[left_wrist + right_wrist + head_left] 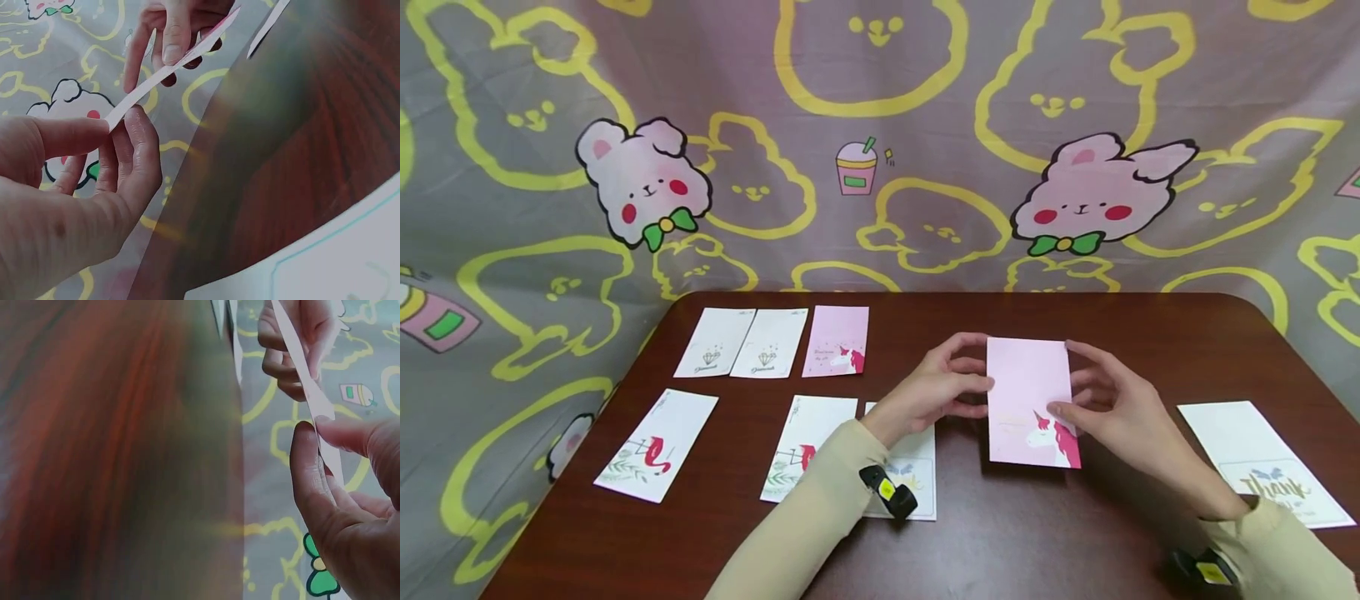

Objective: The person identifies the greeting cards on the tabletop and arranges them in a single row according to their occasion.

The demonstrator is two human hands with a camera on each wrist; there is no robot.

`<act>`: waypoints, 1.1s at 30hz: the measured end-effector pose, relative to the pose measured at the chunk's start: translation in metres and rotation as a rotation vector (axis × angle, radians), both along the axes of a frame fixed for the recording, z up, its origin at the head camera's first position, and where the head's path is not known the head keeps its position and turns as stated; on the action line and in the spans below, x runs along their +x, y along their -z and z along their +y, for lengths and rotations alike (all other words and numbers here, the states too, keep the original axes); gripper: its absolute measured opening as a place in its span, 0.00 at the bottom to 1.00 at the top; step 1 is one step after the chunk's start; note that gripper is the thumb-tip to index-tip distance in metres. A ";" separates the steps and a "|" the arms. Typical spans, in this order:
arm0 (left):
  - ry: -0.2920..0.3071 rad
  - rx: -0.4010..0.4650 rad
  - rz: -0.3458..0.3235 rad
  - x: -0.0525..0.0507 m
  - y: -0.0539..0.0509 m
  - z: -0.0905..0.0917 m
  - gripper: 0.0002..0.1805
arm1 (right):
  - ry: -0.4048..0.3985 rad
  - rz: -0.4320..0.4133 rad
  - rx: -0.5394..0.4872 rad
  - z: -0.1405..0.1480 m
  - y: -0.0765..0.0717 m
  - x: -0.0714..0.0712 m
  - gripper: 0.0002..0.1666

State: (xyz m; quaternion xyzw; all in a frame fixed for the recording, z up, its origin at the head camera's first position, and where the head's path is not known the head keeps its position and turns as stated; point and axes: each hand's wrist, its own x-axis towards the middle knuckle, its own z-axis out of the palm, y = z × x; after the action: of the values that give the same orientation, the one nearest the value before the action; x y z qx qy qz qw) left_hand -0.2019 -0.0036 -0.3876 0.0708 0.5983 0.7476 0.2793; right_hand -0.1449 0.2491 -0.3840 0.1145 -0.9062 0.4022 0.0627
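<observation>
A pink card with a unicorn (1028, 392) is held up off the table between both hands. My left hand (936, 387) pinches its left edge between thumb and fingers; the left wrist view shows the card (140, 90) almost edge-on there. On the opposite side, my right hand (1120, 408) grips the right edge, thumb on the printed face and fingers behind. The right wrist view also has the card (303, 369) edge-on, with the right thumb and fingertips on it. Below my left forearm lie a flamingo card (797, 425) and a partly hidden white card (921, 492).
At the back left of the brown table (985, 542) lie two diamond cards (715, 342) and another pink unicorn card (837, 337). A second flamingo card (655, 446) lies front left. Right of my right hand is a "Thank" card (1247, 442). A patterned curtain (925, 150) hangs behind.
</observation>
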 end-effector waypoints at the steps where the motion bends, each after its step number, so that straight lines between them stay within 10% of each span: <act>1: -0.008 -0.002 0.003 0.000 0.000 -0.002 0.31 | 0.005 0.003 -0.003 -0.002 -0.001 0.000 0.51; 33: -0.212 -0.230 0.143 -0.015 -0.006 -0.050 0.30 | -0.066 -0.095 -0.289 -0.054 0.000 -0.035 0.43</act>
State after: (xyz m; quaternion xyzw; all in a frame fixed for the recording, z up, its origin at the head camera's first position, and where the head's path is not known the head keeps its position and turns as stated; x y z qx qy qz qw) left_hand -0.2173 -0.0532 -0.3819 0.0279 0.7024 0.6926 0.1616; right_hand -0.1800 0.1948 -0.3839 0.1149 -0.8367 0.5351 0.0223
